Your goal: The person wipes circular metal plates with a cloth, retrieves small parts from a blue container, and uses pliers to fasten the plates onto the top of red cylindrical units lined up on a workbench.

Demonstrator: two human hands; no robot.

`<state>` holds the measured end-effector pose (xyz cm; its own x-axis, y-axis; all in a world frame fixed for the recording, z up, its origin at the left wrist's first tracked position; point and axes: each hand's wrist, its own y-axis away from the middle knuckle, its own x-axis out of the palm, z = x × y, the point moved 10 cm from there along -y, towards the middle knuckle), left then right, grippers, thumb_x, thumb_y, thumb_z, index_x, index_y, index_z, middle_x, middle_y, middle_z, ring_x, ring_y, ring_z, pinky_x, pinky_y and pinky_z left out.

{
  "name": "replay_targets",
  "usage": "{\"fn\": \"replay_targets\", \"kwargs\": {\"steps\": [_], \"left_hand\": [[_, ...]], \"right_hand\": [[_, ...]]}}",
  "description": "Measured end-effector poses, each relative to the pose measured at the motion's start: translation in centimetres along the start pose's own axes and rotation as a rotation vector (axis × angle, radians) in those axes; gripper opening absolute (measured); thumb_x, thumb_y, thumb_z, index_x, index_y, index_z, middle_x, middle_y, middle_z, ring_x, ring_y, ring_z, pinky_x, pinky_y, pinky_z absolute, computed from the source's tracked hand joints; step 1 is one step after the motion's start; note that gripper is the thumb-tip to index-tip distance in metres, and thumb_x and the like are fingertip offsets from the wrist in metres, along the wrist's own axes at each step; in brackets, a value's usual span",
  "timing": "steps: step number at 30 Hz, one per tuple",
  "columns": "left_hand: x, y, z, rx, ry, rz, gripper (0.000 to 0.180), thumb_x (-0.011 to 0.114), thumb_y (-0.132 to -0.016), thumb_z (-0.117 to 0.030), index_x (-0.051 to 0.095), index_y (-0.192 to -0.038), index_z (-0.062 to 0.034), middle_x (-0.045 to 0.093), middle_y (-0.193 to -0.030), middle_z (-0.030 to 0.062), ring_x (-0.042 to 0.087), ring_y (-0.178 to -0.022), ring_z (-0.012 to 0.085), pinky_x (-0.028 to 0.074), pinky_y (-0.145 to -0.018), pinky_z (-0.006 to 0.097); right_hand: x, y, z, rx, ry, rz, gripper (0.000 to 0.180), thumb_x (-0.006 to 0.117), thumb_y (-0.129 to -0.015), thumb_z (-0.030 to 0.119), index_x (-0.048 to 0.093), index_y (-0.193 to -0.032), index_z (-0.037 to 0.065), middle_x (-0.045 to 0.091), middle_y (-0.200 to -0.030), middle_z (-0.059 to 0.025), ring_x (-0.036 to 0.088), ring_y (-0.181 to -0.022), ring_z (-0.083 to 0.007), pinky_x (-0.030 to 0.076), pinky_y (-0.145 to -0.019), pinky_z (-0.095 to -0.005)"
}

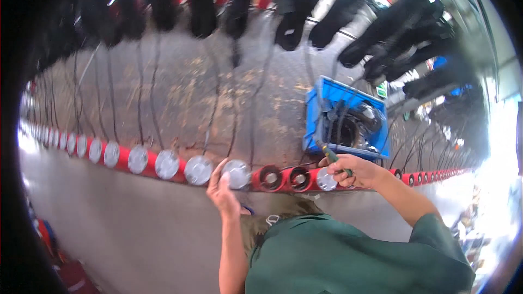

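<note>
My left hand [224, 193] is at the left edge of a red cylinder with a round silver end cap [237, 175]. Its fingers curl round that edge, and the thumb lies against the cap. A screwdriver with a green handle [329, 154] is gripped in my right hand [357, 171], its tip pointing away and up to the left. Between my hands two red cylinders [269, 179] show open dark ends with a pale core inside. Just left of my right hand, another silver cap [326, 179] sits on its cylinder.
A long row of silver-capped red cylinders [138, 159] runs left, and more [430, 177] run right. A blue crate [311, 122] with dark parts stands beyond my right hand. Black cables [254, 103] stretch across the worn brown surface. Long black objects [294, 16] hang along the far side.
</note>
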<state>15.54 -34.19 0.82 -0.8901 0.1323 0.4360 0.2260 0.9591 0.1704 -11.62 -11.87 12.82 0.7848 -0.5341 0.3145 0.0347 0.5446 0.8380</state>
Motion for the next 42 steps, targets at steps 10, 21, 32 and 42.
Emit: {"fn": "replay_targets", "kwargs": {"steps": [10,21,32,42], "left_hand": [[34.9,10.8,-3.4,0.743,-0.785,0.676,0.023,0.07,-0.087,0.005,0.071,-0.11,-0.001,0.072,-0.117,0.0165,0.068,-0.117,0.0386,0.052,-0.105,0.05],[51.8,-4.4,27.0,0.409,-2.082,0.99,0.063,0.068,-0.088,-0.015,0.051,-0.146,-0.001,0.066,-0.129,0.024,0.063,-0.124,0.0449,0.053,-0.103,0.057],[50.1,-5.4,26.2,0.537,-2.113,0.925,0.081,0.09,-0.069,-0.024,0.055,-0.141,-0.0086,0.062,-0.127,0.0271,0.062,-0.121,0.0473,0.056,-0.1,0.049],[46.5,-2.6,12.1,0.76,-1.658,0.38,0.024,0.077,-0.073,-0.022,0.07,-0.093,-0.0092,0.064,-0.104,0.0166,0.056,-0.109,0.0395,0.046,-0.098,0.054]], "right_hand": [[-23.0,4.8,5.9,-0.704,1.036,-0.151,0.077,0.083,-0.076,0.021,0.058,-0.147,0.005,0.071,-0.11,-0.0132,0.068,-0.094,-0.0251,0.057,-0.085,-0.0388],[-32.4,-1.7,7.5,-0.595,0.815,-1.042,0.088,0.086,-0.082,0.033,0.044,-0.15,-0.004,0.051,-0.145,-0.0257,0.048,-0.138,-0.0432,0.04,-0.115,-0.0544],[-26.1,-8.4,9.2,-0.854,1.299,-0.889,0.012,0.065,-0.09,0.015,0.075,-0.091,0.008,0.075,-0.088,-0.0137,0.077,-0.078,-0.0301,0.062,-0.065,-0.0416],[-27.0,-10.3,9.2,-0.673,1.426,-0.949,0.009,0.067,-0.093,0.015,0.074,-0.095,0.009,0.077,-0.096,-0.0134,0.079,-0.086,-0.0289,0.063,-0.072,-0.0428]]}}
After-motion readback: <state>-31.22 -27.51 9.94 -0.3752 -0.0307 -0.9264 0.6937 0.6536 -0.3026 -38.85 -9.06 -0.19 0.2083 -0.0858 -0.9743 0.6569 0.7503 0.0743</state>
